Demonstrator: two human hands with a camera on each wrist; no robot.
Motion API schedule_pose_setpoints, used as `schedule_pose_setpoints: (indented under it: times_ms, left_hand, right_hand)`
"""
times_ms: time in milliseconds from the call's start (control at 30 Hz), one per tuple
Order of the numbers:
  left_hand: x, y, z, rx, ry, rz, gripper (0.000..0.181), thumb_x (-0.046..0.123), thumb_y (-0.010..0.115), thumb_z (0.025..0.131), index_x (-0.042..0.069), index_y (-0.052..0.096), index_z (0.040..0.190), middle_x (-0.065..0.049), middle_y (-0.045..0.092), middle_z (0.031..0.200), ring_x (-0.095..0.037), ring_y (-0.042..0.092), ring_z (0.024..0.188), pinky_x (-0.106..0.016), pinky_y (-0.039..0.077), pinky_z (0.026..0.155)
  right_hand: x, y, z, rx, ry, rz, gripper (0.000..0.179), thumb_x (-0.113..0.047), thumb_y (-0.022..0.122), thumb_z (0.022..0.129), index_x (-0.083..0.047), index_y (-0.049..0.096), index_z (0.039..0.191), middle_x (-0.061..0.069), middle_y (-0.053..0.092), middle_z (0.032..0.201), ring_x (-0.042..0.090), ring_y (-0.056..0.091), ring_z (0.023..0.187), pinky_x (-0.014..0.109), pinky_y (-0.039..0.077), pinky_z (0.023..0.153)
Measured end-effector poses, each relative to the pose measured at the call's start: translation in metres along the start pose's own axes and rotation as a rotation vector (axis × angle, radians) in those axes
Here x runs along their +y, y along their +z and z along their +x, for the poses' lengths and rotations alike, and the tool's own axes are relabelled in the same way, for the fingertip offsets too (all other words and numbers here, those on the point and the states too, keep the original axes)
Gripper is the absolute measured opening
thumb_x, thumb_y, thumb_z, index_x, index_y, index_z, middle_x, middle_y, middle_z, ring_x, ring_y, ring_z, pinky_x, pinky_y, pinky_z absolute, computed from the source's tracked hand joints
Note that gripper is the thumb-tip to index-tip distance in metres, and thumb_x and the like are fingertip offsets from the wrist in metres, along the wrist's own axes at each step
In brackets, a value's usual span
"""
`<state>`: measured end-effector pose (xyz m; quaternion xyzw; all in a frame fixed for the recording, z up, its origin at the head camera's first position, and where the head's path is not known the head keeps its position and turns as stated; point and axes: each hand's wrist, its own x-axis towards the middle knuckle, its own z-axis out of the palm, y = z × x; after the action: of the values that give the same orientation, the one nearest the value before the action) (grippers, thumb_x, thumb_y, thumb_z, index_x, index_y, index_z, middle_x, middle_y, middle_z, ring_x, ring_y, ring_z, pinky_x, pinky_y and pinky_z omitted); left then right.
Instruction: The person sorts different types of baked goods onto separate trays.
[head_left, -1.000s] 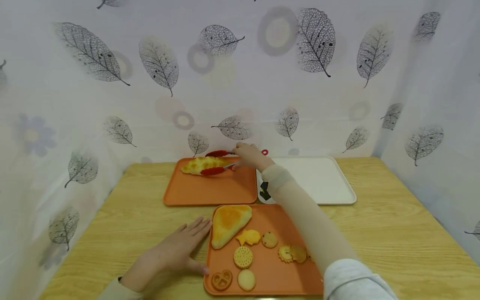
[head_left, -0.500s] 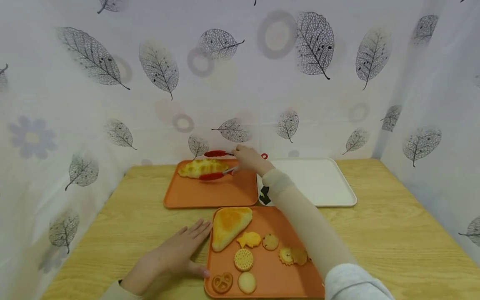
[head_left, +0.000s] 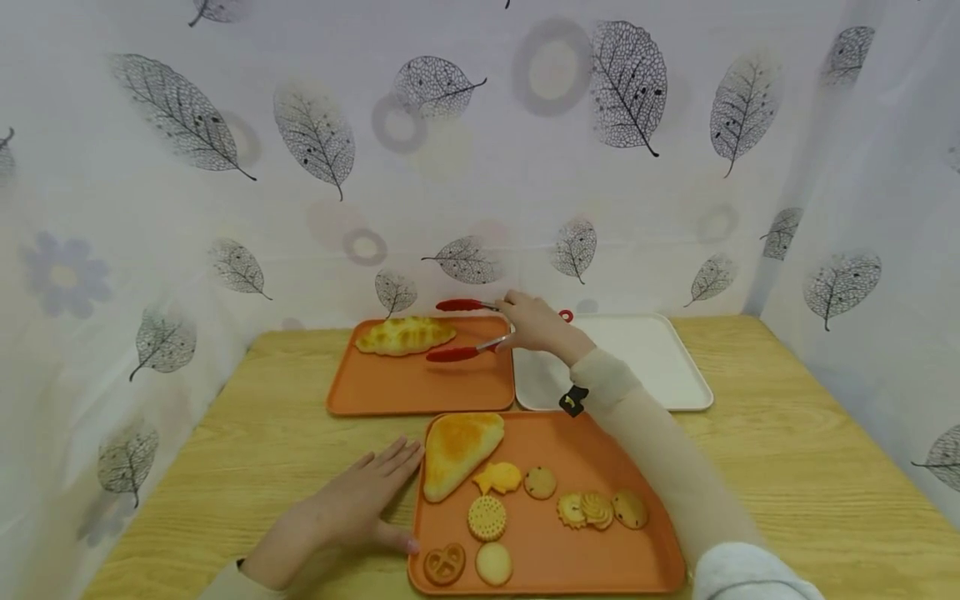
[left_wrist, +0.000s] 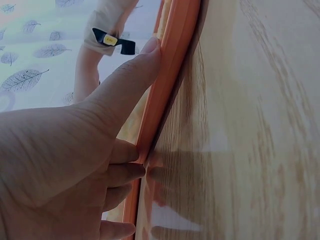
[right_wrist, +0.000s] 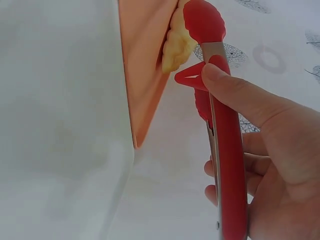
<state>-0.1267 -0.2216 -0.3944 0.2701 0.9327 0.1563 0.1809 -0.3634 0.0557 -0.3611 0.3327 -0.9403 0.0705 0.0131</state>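
Red and silver tongs [right_wrist: 229, 165] are gripped in my right hand [head_left: 538, 323], their two arms spread apart with nothing between the tips. They hang over the right part of the back orange tray [head_left: 405, 396]. On that tray, left of the tongs' tips, lies a long golden bread [head_left: 405, 336], also seen in part in the right wrist view. My left hand [head_left: 358, 506] lies with straight fingers against the left edge of the front orange tray [head_left: 547, 575]; its thumb touches the rim [left_wrist: 170, 65] in the left wrist view.
On the front tray lie a triangular bread [head_left: 459, 454], a fish-shaped cookie [head_left: 498, 477], a heart-shaped pretzel cookie [head_left: 445, 564] and several round cookies [head_left: 487, 518]. A white tray [head_left: 645, 367] stands at the back right, beside the back orange tray. A leaf-patterned curtain [head_left: 480, 167] hangs behind the wooden table [head_left: 787, 433].
The tongs' tips have come away from the long bread, which stays on the back tray. My right hand has moved right with the tongs. My left hand has stayed put.
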Motion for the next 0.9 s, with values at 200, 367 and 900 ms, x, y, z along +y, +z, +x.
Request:
schedule_pose_setpoints:
  times_ms: [200,367,900]
  left_hand:
    - [0.0,-0.001,0.001,-0.003,-0.005,-0.004,0.114,0.073,0.061,0.075,0.006,0.018,0.156,-0.015,0.018,0.163,-0.036,0.014,0.151,-0.064,0.02,0.116]
    - [-0.001,-0.001,0.001,-0.003,-0.006,-0.004,0.115,0.073,0.061,0.074,0.005,0.018,0.156,-0.015,0.018,0.163,-0.036,0.014,0.151,-0.064,0.02,0.116]
    - [-0.002,0.0,0.001,-0.007,-0.008,0.003,0.114,0.074,0.061,0.075,0.006,0.018,0.156,-0.015,0.017,0.163,-0.035,0.013,0.152,-0.063,0.021,0.117]
  right_hand:
    - [0.013,-0.006,-0.027,0.063,-0.047,-0.003,0.082,-0.042,0.08,0.077,0.001,0.049,0.14,0.017,0.055,0.121,0.029,0.057,0.101,0.05,0.05,0.085]
    - [0.021,-0.008,-0.047,0.11,-0.086,-0.032,0.084,-0.042,0.081,0.076,0.003,0.048,0.14,0.018,0.056,0.123,0.03,0.057,0.104,0.05,0.051,0.084]
    - [0.019,-0.008,-0.11,0.202,-0.103,0.011,0.089,-0.039,0.085,0.071,0.003,0.049,0.14,0.016,0.057,0.122,0.028,0.059,0.102,0.047,0.049,0.078]
